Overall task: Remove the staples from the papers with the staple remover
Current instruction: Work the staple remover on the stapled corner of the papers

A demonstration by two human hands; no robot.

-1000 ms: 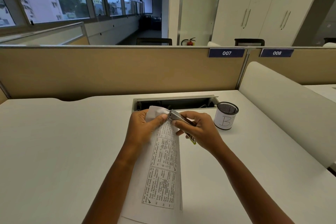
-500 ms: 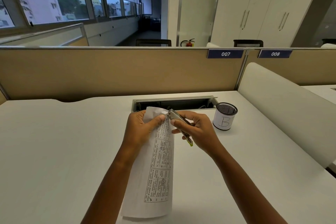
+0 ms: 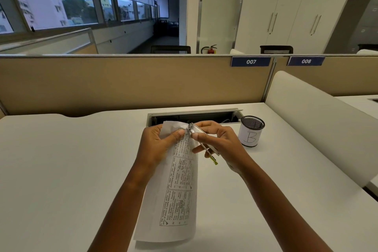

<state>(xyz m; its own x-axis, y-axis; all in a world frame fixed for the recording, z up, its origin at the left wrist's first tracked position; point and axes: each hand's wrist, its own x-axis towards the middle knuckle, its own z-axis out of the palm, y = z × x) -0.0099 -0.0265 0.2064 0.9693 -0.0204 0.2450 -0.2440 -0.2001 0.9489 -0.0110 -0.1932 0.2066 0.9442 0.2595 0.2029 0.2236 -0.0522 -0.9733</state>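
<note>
Papers (image 3: 180, 182), curled and lifted off the desk (image 3: 61, 170) at frame centre, are pinched at their top corner by the left hand (image 3: 157, 145), apparently to brace the staple; the staple remover (image 3: 202, 141) is clamped in the right hand (image 3: 221, 143), its tip set at that corner.

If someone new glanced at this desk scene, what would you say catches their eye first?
First, the two hands at the centre of the white desk: the left hand pinches the top corner of the printed papers, while the right hand presses a metal staple remover to that corner. Next, the mesh cup marked "B" just to the right.
</note>
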